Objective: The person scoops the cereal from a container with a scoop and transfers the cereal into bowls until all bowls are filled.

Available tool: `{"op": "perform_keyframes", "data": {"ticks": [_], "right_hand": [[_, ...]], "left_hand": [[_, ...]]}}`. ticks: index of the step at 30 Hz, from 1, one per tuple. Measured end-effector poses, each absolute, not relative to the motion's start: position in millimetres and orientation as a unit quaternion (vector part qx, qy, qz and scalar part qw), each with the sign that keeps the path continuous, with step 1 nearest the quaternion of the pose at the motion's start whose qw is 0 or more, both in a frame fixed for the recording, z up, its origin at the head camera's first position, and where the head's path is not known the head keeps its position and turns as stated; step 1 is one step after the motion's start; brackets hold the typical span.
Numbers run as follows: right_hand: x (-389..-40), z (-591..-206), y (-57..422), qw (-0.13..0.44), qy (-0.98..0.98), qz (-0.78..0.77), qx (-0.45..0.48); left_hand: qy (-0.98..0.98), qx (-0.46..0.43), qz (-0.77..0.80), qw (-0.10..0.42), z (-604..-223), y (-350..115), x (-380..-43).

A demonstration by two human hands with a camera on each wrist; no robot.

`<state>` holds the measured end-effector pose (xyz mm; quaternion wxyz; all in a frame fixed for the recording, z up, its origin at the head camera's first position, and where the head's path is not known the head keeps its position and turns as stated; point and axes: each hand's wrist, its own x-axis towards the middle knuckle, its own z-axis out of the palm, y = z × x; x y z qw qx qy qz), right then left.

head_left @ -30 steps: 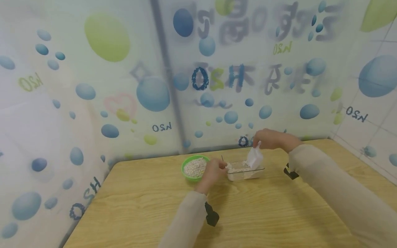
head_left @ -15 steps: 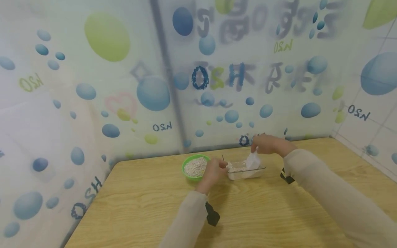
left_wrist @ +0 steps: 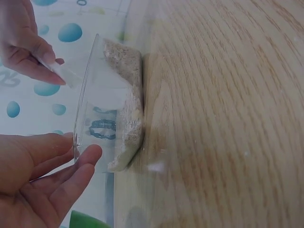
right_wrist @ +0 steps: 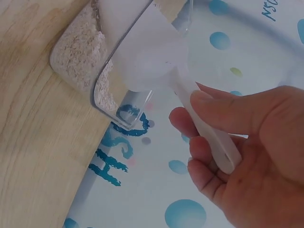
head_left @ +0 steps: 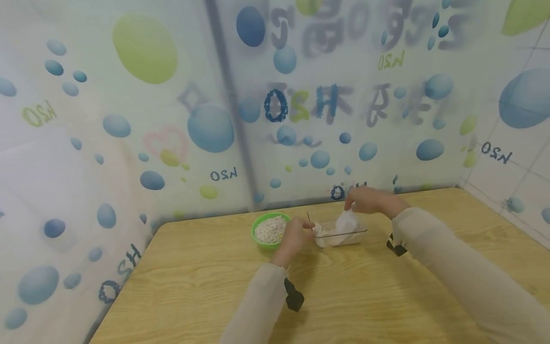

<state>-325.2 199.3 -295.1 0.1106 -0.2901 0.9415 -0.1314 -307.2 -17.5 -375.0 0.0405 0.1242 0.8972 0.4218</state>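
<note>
My right hand (head_left: pixel 369 199) grips the handle of a white scoop (right_wrist: pixel 152 54), thumb on one side and fingers curled round the other. The scoop's head reaches down inside a clear rectangular container (head_left: pixel 343 242). Pale oat flakes (right_wrist: pixel 78 52) cover the container's floor, heaped higher toward its ends in the left wrist view. With thumb and fingers my left hand (left_wrist: pixel 42 175) pinches the container's rim at its left end. Just left of that hand stands a green bowl (head_left: pixel 257 237) of similar flakes, its right side partly hidden by the hand.
Both containers stand on a wood-grain table (head_left: pixel 206 286), near its back edge. Behind it rises a whitish wall covering (head_left: pixel 206 86) printed with blue and green dots and lettering. A dark device is strapped at each wrist.
My right hand has moved a little left and down, carrying the scoop deeper into the container. The left hand keeps its place at the rim, and the bowl stays put.
</note>
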Motion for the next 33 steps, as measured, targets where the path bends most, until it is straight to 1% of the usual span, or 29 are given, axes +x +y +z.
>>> {"op": "perform_keyframes", "data": {"ticks": [5, 12, 26, 33], "right_hand": [[-324.8, -300.9, 197.8, 0.115, 0.934, -0.167, -0.293], [-323.0, -316.3, 192.8, 0.113, 0.93, -0.243, -0.251], [-332.2, -338.3, 182.0, 0.014, 0.948, -0.23, -0.22], [-336.6, -337.2, 174.7, -0.019, 0.947, -0.228, -0.227]], "left_hand": [[0.896, 0.132, 0.423, 0.032, -376.5, -17.3, -308.8], [0.896, 0.125, 0.425, 0.042, -374.2, -15.4, -307.7], [0.909, 0.121, 0.397, 0.033, -372.1, -15.1, -306.8], [0.91, 0.14, 0.389, 0.009, -372.1, -15.8, -308.0]]}}
